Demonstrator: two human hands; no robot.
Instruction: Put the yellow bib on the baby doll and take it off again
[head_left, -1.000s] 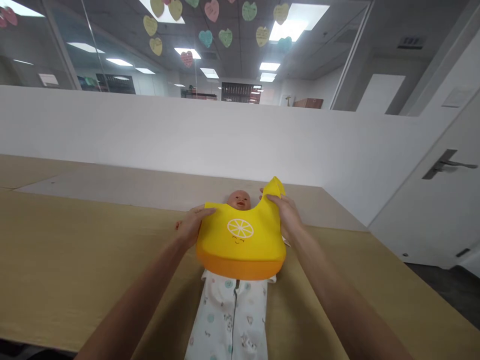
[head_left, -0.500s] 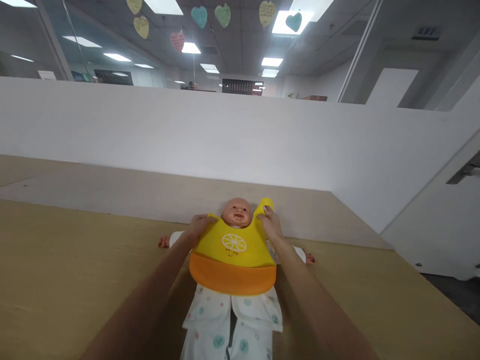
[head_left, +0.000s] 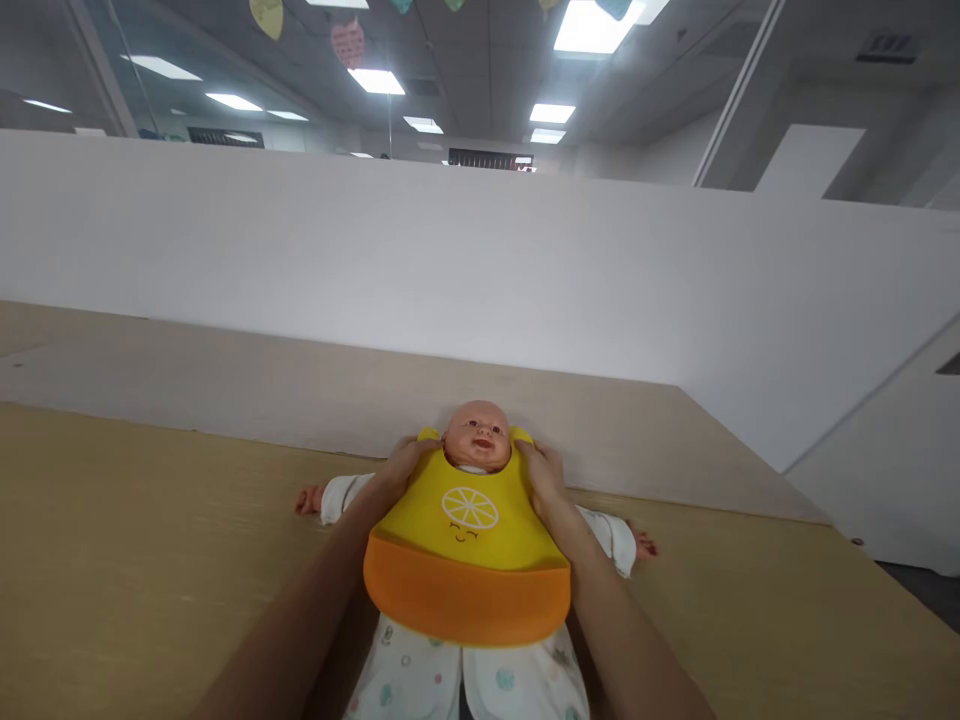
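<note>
A baby doll (head_left: 480, 432) lies on its back, arms spread, in white printed clothes (head_left: 517, 685). Over its chest rests a yellow bib (head_left: 469, 515) with a white citrus slice, a small smiling face and an orange pocket (head_left: 466, 592) along the bottom. My left hand (head_left: 409, 462) is closed on the bib's strap at the left of the doll's neck. On the other side, my right hand (head_left: 541, 470) grips the right strap beside the doll's head. The strap ends behind the neck are hidden.
The doll lies on a tan wooden surface (head_left: 150, 560) with a paler raised board (head_left: 262, 375) behind its head. A white wall (head_left: 420, 260) with glass above stands at the back. At the far right is a white door-like panel (head_left: 900, 450).
Both straps have come down closer around the doll's neck; the right one no longer sticks up. My right hand has lowered beside the head. The view has tilted down and moved closer.
</note>
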